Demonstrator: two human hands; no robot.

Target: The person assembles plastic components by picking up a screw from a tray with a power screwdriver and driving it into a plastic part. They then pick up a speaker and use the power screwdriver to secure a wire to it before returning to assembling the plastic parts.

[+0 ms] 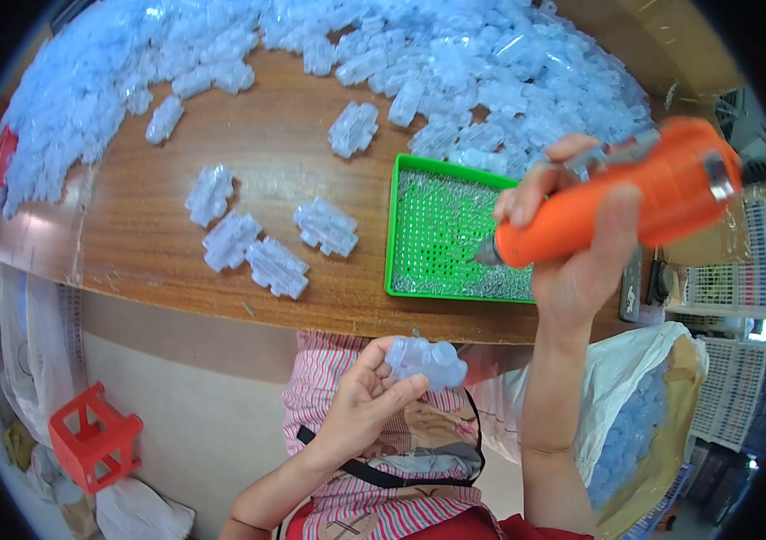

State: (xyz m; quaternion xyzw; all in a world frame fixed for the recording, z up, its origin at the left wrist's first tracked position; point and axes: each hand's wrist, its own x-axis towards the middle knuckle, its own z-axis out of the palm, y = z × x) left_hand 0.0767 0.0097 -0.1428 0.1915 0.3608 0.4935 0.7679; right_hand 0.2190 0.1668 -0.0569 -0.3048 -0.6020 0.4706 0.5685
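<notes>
My left hand (372, 398) pinches a translucent pale-blue plastic part (432, 362) just off the table's front edge, over my lap. Wrapped in my right hand (579, 261) is an orange power screwdriver (621, 193), a little blurred. Its dark tip points down and left over a green perforated tray (393, 229), which holds many small silvery screws (491, 283). Whether the tip touches the screws I cannot tell. Left of the tray, several similar plastic parts (324, 225) lie loose on the brown wooden table (144, 211).
A large heap of the plastic parts (482, 58) covers the table's far side. At my right, below the edge, stands a lined sack (626, 432) of more parts. A red plastic stool (95, 438) is on the floor at left. White crates (725, 387) stand at far right.
</notes>
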